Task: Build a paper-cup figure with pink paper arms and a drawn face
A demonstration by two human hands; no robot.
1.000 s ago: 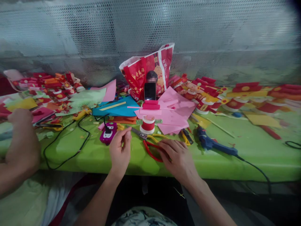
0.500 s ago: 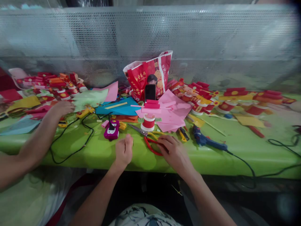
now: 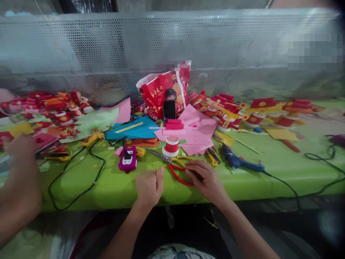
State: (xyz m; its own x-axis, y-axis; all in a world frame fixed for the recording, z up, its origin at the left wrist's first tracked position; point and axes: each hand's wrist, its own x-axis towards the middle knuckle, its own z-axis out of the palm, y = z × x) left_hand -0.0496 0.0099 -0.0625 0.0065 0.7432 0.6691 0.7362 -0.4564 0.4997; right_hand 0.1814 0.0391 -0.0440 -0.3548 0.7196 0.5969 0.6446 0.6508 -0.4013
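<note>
My left hand (image 3: 150,187) is closed near the front edge, thumb against the curled fingers; anything inside is hidden. Just to the right, my right hand (image 3: 206,180) has its fingers on the red and yellow handles of the scissors (image 3: 180,175), which lie with their blades pointing left. Behind the blades stands a red and white paper cylinder (image 3: 171,146) with green coiled strips at its sides. Rolled pink paper (image 3: 174,124) sits behind it, on sheets of pink paper (image 3: 198,136).
A purple box (image 3: 128,159) with a black cable stands left, a blue glue gun (image 3: 237,160) right. Behind are a red bag (image 3: 156,91), a phone (image 3: 169,109) and several paper figures (image 3: 229,111). At far left, a co-worker's hand (image 3: 20,147) reaches over the green surface.
My left hand has come nearer to the scissors, and its fist has turned. My right hand stays at the scissors' handles. The co-worker's hand has moved left.
</note>
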